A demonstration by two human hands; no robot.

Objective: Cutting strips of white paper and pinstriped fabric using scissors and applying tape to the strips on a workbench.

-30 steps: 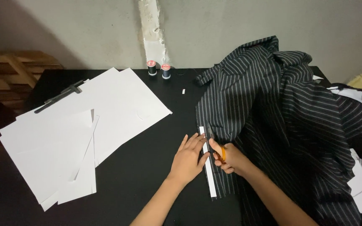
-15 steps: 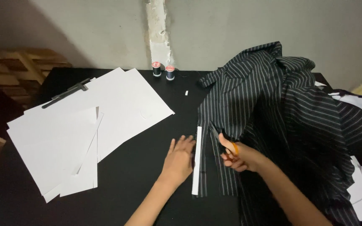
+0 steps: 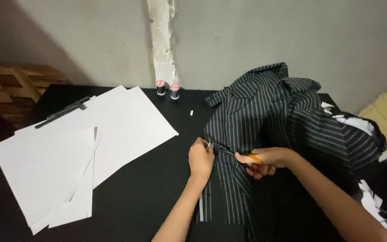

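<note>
1. The scissors (image 3: pixel 234 153) lay with their long axis running left to right over the near left edge of the striped fabric (image 3: pixel 283 116), blades pointing left towards the left hand, orange handles on the right.
2. The right hand (image 3: pixel 265 160) had its grip wrapped round the orange handles, fingers curled through and over them.
3. The left hand (image 3: pixel 201 157) pinched the fabric's edge at the blade tips, fingers pressed together on the cloth.
4. How far the blades were parted was hard to make out; they were dark against the dark cloth.
5. A narrow strip of fabric with a white edge (image 3: pixel 201 207) ran from under the left hand towards the near edge, partly covered by the forearm.
6. The fabric, black with thin white stripes, was heaped on the right of the black worktop (image 3: pixel 157 188), covering white scraps (image 3: pixel 372 197) at the far right.
7. White paper sheets (image 3: pixel 81 152) were spread on the left.
8. Two thread spools (image 3: pixel 167 89) stood at the far edge by the wall.
</note>
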